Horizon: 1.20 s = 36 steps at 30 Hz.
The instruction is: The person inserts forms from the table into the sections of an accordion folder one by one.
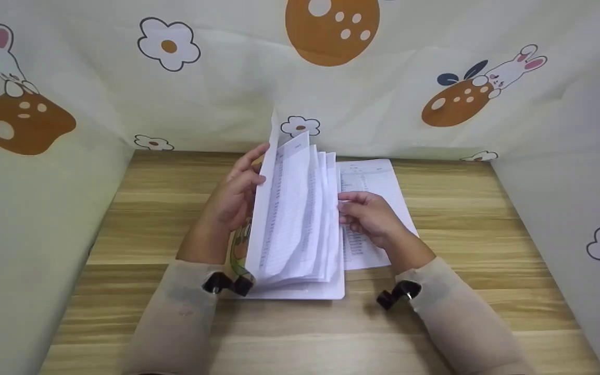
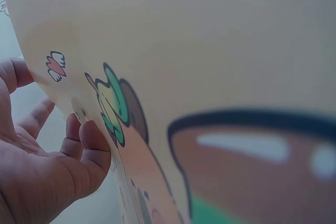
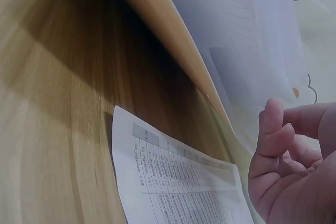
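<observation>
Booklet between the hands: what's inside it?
Inside the booklet: fanned pages with rows of small print, unreadable in the head view. Pages farther right show only as strips; their remaining faces are covered by overlapping pages.

The left hand (image 1: pixel 229 198) holds the raised cover of a folder (image 1: pixel 305 292); the right hand (image 1: pixel 373 216) pinches the right edge of printed pages (image 1: pixel 289 213) inside. To the right, 1 printed sheet (image 1: pixel 375 185), partly hidden, lies on the wooden table (image 1: pixel 466 219). Beyond the far edge hangs pale cloth (image 1: pixel 232 104) with 2 rabbits.
</observation>
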Each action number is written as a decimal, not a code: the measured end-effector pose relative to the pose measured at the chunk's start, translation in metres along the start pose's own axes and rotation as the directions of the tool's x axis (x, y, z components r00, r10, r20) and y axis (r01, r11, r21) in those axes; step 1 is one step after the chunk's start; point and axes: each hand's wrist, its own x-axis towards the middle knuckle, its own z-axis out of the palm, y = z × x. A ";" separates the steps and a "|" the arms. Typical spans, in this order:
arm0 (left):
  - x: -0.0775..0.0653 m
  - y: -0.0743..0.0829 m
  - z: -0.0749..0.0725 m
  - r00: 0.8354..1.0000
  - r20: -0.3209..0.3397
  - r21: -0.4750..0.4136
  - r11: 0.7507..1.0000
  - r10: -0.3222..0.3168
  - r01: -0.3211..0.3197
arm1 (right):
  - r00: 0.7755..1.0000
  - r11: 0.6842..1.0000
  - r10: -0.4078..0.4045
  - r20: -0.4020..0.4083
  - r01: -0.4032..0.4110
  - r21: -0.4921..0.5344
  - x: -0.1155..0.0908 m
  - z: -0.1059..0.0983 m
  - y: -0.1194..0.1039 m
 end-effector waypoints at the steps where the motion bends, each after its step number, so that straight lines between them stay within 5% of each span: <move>1: 0.000 0.000 0.000 1.000 0.000 0.000 1.000 0.000 0.000 | 1.000 1.000 0.001 0.000 -0.001 -0.001 0.001 0.001 0.000; 21: 0.001 0.000 0.001 1.000 -0.012 0.002 1.000 -0.008 0.008 | 1.000 0.999 -0.002 -0.017 0.001 -0.037 0.006 0.002 0.001; 29: 0.002 0.000 0.000 1.000 -0.004 0.000 1.000 -0.005 0.005 | 0.994 0.992 -0.052 -0.093 0.041 -0.118 0.006 -0.030 0.000; 36: 0.001 0.001 0.000 1.000 -0.009 0.012 1.000 -0.007 0.007 | 0.979 0.967 -0.042 -0.200 -0.010 -0.253 0.010 -0.065 0.003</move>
